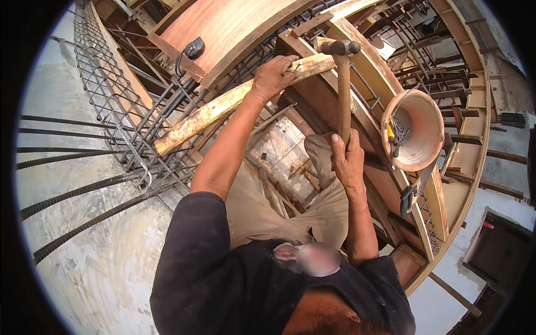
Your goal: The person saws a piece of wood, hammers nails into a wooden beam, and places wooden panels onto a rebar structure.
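Note:
My left hand (271,78) grips a long, weathered pale timber batten (201,117), which slants up from the rebar toward the curved formwork. My right hand (347,156) is wrapped round the wooden handle of a hammer (340,48); its dark head is raised beside the batten's upper end. To the right sits a clay-coloured bucket (419,142) holding loose nails (403,134) and a yellow-handled tool (391,130). Below the bucket hangs a saw with a black handle (409,201).
Plywood formwork (234,28) bears a black tape measure (194,48). Rebar cages (97,67) and long bent bars (84,186) cross the left side beside a grey concrete surface (95,257). Between my legs, gaps show boards below. Curved formwork with cross timbers (472,134) runs along the right.

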`<state>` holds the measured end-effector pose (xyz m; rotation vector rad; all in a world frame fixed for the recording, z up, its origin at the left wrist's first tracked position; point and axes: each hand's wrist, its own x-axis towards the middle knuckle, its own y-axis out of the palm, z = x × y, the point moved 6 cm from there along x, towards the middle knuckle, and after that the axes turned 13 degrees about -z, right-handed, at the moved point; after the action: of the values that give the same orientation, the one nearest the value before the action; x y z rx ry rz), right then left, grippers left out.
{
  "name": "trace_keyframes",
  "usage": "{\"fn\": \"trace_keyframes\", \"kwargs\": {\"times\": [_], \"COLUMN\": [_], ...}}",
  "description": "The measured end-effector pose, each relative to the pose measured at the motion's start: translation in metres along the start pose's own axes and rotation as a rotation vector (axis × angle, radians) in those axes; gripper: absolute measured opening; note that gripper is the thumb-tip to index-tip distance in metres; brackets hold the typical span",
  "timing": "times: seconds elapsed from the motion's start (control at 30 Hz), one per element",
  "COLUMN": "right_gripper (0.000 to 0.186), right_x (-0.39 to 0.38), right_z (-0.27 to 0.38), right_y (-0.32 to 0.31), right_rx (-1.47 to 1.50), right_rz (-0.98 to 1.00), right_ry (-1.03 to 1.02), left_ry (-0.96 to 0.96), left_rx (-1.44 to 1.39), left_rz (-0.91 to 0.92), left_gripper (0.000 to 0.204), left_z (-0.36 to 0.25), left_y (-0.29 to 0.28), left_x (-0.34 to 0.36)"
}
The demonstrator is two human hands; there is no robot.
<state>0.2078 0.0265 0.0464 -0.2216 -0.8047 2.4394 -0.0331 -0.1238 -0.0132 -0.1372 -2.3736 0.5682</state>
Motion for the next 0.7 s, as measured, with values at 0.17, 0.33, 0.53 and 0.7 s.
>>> {"fn": "trace_keyframes", "kwargs": {"times": [0.17,0.33,0.53,0.7], "right_gripper": [0.029,0.026,0.035,0.04], "right_x": [-0.012,-0.009,0.025,0.02], "right_z": [-0.003,0.045,-0.012,0.078], "right_y": [-0.011,-0.02,0.021,-0.032], "right_rx": [0.027,0.222,-0.333,0.11], "right_rz": [-0.058,-0.212,0.072,0.003], "right_ry": [-0.081,-0.332,-0.085,-0.092], "left_ry": [-0.01,-0.169,-0.174,-0.178], "left_rx": [0.536,0.621,0.552,0.558], "left_rz": [0.258,0.533,0.532,0.531], "left_gripper": [0.076,0.07,0.07,0.068], "left_z": [-0.009,0.007,0.0,0.017], "left_y": [-0.027,-0.026,-0.015,-0.024], "left_x": [-0.002,-0.005,0.004,-0.01]}}
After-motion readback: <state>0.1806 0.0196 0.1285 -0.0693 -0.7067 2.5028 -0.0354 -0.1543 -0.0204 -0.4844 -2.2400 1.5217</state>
